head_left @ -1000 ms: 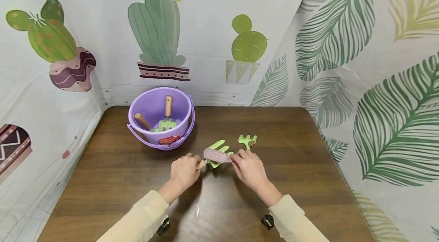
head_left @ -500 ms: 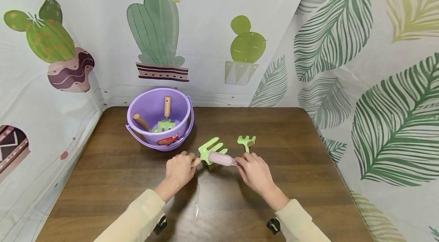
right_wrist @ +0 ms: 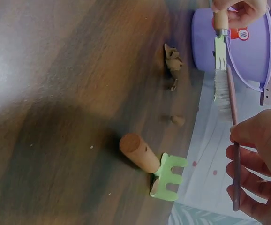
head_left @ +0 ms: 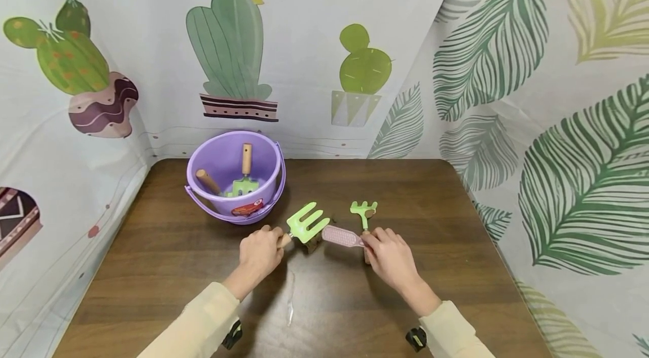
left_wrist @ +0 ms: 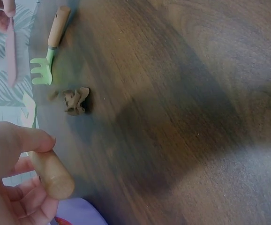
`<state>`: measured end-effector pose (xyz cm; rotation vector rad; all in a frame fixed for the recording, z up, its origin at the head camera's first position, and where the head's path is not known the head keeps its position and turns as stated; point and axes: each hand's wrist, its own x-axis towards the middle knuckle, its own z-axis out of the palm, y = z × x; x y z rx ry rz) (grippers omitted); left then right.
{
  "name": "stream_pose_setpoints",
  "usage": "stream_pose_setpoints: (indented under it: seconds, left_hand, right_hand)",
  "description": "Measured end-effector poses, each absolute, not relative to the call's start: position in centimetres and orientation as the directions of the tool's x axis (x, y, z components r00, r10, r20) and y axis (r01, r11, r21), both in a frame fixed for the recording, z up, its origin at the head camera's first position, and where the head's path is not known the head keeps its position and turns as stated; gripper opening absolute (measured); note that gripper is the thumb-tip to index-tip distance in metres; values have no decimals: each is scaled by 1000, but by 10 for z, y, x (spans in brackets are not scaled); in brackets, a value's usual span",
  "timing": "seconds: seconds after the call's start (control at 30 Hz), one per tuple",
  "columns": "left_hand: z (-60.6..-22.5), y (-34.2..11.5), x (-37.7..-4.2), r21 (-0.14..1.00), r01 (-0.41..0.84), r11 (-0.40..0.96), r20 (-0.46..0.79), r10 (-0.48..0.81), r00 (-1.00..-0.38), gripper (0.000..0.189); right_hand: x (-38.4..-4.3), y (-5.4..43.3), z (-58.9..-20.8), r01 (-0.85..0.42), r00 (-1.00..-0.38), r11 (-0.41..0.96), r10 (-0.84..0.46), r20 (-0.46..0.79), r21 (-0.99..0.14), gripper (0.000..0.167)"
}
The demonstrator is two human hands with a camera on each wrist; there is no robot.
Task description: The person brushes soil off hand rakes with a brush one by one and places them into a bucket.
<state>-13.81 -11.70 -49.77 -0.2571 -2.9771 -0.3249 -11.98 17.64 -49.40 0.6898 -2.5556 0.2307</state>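
My left hand (head_left: 261,251) grips the wooden handle of a small green garden fork (head_left: 307,225), its tines pointing away to the right and held above the table. In my right hand (head_left: 392,256) is a pink brush (head_left: 341,235), pinched by its thin handle. White bristles (right_wrist: 223,89) show under the brush in the right wrist view, close to the fork's tines; I cannot tell whether they touch. Beneath the tools lies a crumpled brown lump (left_wrist: 77,101), with a smaller brown bit (right_wrist: 177,120) near it. Beside my right hand a small green rake (head_left: 363,212) lies on the table.
A purple bucket (head_left: 218,158) stands at the back left, holding green tools with wooden handles (head_left: 247,159). The brown wooden table (head_left: 167,268) meets a printed cloth backdrop (head_left: 304,36) behind. A thin clear strip (head_left: 290,310) lies near the front.
My hands have drawn apart: the fork moved left and the brush right, from lying over the fork to beside its tines. More of the rake's handle and the brown lump shows.
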Motion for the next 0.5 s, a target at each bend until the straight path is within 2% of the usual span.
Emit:
stream_pose_setpoints:
  seconds: [0.5]
  left_hand:
    - [-498, -119, -135, 193, 164, 967, 102, 146, -984, 21]
  right_hand:
    - [-123, 164, -491, -497, -772, 865, -407, 489, -64, 20]
